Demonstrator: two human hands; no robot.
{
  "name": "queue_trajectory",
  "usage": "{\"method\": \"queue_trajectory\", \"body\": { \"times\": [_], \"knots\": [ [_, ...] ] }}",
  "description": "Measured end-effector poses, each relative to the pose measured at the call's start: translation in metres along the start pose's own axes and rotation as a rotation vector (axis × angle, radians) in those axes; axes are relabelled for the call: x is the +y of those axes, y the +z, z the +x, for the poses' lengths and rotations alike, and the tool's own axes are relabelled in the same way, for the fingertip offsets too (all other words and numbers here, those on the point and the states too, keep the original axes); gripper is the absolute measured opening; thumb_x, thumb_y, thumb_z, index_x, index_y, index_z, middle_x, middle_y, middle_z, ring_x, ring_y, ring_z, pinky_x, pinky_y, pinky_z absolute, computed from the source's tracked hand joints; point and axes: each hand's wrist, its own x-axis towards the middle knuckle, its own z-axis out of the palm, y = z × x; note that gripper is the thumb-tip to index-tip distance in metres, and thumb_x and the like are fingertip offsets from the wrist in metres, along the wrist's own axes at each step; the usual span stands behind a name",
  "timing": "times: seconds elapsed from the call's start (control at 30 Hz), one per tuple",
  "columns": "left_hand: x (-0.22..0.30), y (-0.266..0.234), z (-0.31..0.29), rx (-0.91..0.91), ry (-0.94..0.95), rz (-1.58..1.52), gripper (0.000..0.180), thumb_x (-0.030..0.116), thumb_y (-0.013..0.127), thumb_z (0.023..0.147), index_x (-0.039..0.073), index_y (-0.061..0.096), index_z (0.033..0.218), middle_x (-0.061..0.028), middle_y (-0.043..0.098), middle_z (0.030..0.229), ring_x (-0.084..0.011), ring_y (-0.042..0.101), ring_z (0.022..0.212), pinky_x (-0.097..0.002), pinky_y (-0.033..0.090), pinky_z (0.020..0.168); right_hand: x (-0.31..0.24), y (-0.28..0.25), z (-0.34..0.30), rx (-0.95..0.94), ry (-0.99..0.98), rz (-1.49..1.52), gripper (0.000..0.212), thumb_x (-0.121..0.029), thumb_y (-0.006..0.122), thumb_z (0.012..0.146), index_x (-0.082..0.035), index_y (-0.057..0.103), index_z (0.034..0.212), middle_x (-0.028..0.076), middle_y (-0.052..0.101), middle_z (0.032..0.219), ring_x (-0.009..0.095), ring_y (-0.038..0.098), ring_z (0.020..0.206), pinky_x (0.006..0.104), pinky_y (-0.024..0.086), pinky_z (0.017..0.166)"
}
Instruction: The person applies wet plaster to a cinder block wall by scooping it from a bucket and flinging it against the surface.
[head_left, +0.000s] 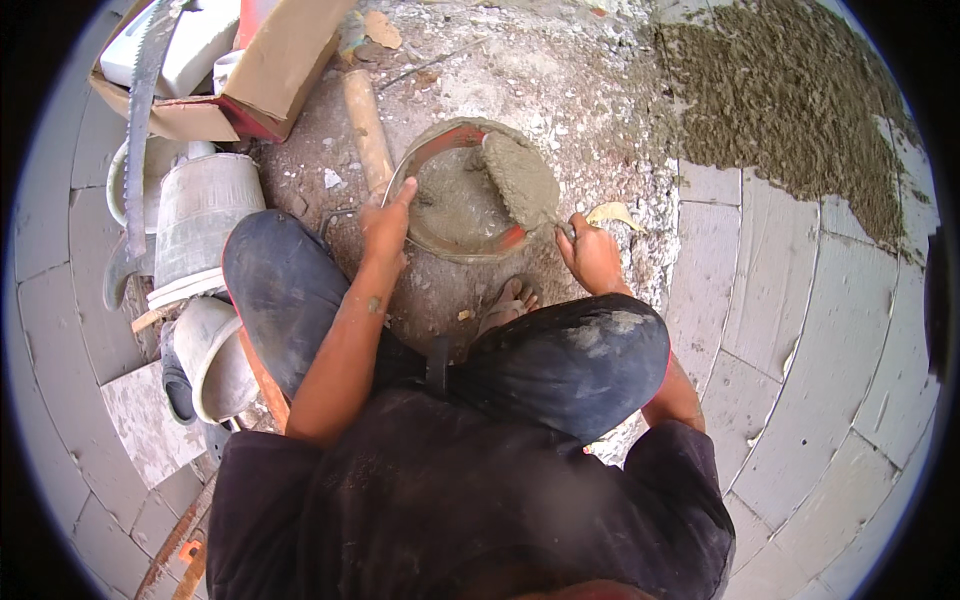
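Note:
A round basin point(447, 141) with an orange inner wall and a mortar-crusted rim sits on the rough ground in front of me. Wet grey mortar point(455, 205) lies inside it. My left hand point(388, 222) is closed on the basin's left rim, thumb over the edge. In my right hand point(594, 257), at the basin's right side, is the handle of a trowel point(521, 180). A thick heap of mortar covers its blade, which is over the right part of the basin. The mortar hides most of the blade's shape.
Spread mortar point(785, 100) covers the far right floor beside grey plank-like tiles point(800, 300). At left stand a cardboard box point(285, 65), a saw point(146, 120), an upturned bucket point(207, 215) and a tipped bucket point(222, 362). A wooden handle point(368, 130) lies beyond my left hand.

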Motion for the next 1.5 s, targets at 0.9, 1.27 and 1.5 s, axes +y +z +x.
{"method": "queue_trajectory", "body": {
  "times": [0.9, 1.27, 1.5],
  "knots": [
    [0.219, -0.072, -0.18, -0.007, -0.012, 0.14, 0.015, 0.005, 0.065, 0.077, -0.007, 0.061, 0.086, -0.0099, 0.063, 0.08, -0.0171, 0.059, 0.059, -0.0327, 0.047, 0.048, -0.1, -0.435, -0.093, -0.436, -0.218, 0.763, 0.024, -0.028, 0.069, 0.089, -0.005, 0.066, 0.095, 0.011, 0.065, 0.07, 0.022, 0.062, 0.057, 0.0371, 0.049, 0.055],
    [0.407, -0.103, -0.336, -0.021, -0.049, 0.082, 0.021, 0.007, 0.066, 0.075, -0.009, 0.06, 0.087, -0.0128, 0.064, 0.081, -0.0201, 0.063, 0.061, -0.0329, 0.047, 0.046, -0.043, -0.735, -0.272, 0.334, 0.628, 0.354, 0.029, -0.028, 0.061, 0.096, 0.0, 0.062, 0.1, -0.003, 0.046, 0.054, 0.004, 0.038, 0.047, 0.0262, 0.031, 0.041],
    [0.476, -0.071, -0.4, -0.145, 0.077, 0.186, 0.024, 0.008, 0.066, 0.076, -0.008, 0.065, 0.094, -0.0108, 0.067, 0.082, -0.0186, 0.062, 0.063, -0.0324, 0.05, 0.055, -0.128, -0.664, -0.246, 0.024, 0.095, 0.087, 0.031, -0.024, 0.063, 0.089, -0.005, 0.058, 0.113, 0.02, 0.068, 0.09, 0.039, 0.068, 0.081, 0.0496, 0.053, 0.069]
  ]
}}
